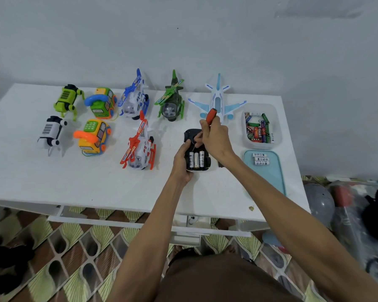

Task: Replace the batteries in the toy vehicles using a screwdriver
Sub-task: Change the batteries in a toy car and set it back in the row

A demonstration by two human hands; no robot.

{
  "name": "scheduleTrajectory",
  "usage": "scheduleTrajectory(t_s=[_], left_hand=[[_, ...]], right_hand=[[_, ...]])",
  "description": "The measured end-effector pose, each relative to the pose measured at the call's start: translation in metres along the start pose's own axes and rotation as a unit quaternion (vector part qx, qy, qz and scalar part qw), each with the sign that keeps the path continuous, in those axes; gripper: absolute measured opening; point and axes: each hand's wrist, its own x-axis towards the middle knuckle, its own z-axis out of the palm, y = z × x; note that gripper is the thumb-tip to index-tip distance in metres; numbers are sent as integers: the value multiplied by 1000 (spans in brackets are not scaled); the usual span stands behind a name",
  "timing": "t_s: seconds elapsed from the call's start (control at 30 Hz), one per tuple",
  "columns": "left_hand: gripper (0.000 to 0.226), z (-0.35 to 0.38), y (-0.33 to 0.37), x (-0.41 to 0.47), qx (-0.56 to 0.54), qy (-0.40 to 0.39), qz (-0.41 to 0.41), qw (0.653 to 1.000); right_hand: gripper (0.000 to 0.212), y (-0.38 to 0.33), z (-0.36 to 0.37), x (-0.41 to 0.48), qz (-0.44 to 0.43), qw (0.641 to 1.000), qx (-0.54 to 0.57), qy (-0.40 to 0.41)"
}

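- Pretty bright, soft even light, no harsh glare on the white table (52, 182).
- Toys only throw faint, short shadows.
- Wide-angle warp bends the table edges.
- Corners go blurry, right-side clutter (358, 214) especially smeared.

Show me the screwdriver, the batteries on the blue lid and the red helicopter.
screwdriver (211, 115), head view, on its red handle.
batteries (260, 159), head view, on the middle one of three.
red helicopter (140, 147), head view, on its white body.

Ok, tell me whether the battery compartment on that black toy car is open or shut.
Open. The black toy car lies underside up with no cover on its bay, and three white batteries sit exposed side by side.
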Motion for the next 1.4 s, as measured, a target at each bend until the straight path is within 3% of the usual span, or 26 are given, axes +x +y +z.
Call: scheduleTrajectory(t_s=[0.47, 0.63, 0.73, 0.83, 0.93, 1.27, 1.4], left_hand=[[37, 3, 3, -1, -22, -6, -17, 1000], [38, 0, 6, 0, -61, -1, -5, 998], [38, -3, 7, 0, -75, -3, -6, 997], [42, -6, 5, 1, -66, -3, -7, 998], [44, -5, 4, 0, -57, -5, -6, 998], [45, -7, 3, 1, -33, -9, -10, 999], [39, -6, 3, 2, -21, -8, -10, 1000]], right_hand=[[30, -7, -12, 0, 2, 1000, 12, 28], [36, 8, -16, 3, 22, 993, 60, 95], [32, 25, -31, 7, 64, 994, -18, 88], [19, 42, -36, 7, 116, 979, -165, -36], [25, 58, -30, 7, 133, 953, -254, -96], [26, 73, -35, -6, 170, 916, -365, -2], [25, 83, -36, -15, 156, 921, -356, 17]])
